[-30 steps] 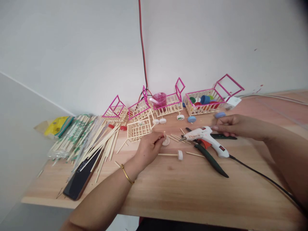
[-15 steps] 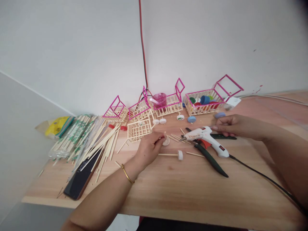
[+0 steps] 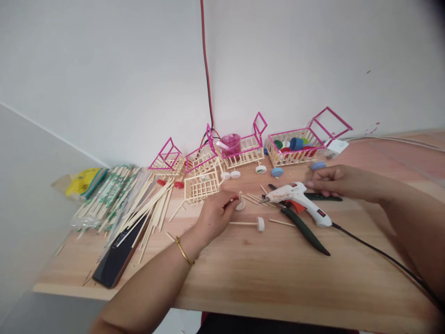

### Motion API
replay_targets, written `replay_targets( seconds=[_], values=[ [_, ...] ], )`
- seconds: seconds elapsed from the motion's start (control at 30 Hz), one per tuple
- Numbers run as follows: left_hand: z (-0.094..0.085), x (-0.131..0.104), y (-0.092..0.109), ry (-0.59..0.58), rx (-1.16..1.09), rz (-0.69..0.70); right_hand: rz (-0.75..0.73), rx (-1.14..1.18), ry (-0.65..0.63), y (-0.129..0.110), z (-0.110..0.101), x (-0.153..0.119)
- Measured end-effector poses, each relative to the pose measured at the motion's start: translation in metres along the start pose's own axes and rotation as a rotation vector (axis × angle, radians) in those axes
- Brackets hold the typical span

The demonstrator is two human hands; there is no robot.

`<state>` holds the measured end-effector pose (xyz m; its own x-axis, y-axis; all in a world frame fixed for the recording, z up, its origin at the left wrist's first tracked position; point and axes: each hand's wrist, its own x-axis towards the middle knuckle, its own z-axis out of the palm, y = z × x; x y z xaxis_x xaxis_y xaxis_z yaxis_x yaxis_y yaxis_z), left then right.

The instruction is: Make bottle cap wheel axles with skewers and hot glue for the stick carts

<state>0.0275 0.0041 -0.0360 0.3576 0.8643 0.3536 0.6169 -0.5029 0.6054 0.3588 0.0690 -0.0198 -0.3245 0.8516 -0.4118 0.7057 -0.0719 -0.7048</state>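
Observation:
My left hand [image 3: 222, 208] pinches a short wooden stick [image 3: 240, 195] that stands up from a white bottle cap [image 3: 241, 204] on the table. Below it lies another stick with a white cap [image 3: 260, 224] on its end. My right hand [image 3: 325, 181] rests beside the white glue gun [image 3: 295, 197], its fingers curled near the gun's back end; whether they hold anything is hidden. Green-handled pliers [image 3: 306, 232] lie under the glue gun. An unpainted stick basket [image 3: 201, 188] stands behind my left hand.
Pink-edged stick carts [image 3: 295, 155] line the wall, one holding coloured caps, another a pink cup [image 3: 231, 144]. Loose sticks [image 3: 153, 208], a phone [image 3: 116, 260] and packed sticks [image 3: 104, 195] lie on the left. The gun's cord [image 3: 375, 250] runs right.
The stick in my left hand has tilted and shifted slightly to the right, together with the cap under it. My right hand has hardly moved.

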Motion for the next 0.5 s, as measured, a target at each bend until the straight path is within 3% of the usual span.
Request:
replay_targets(
  seconds=[0.5],
  values=[
    [0.0002, -0.0004, -0.0012, 0.002, -0.008, 0.001, 0.004, -0.002, 0.008, -0.0027, 0.0015, 0.0002]
  ],
)
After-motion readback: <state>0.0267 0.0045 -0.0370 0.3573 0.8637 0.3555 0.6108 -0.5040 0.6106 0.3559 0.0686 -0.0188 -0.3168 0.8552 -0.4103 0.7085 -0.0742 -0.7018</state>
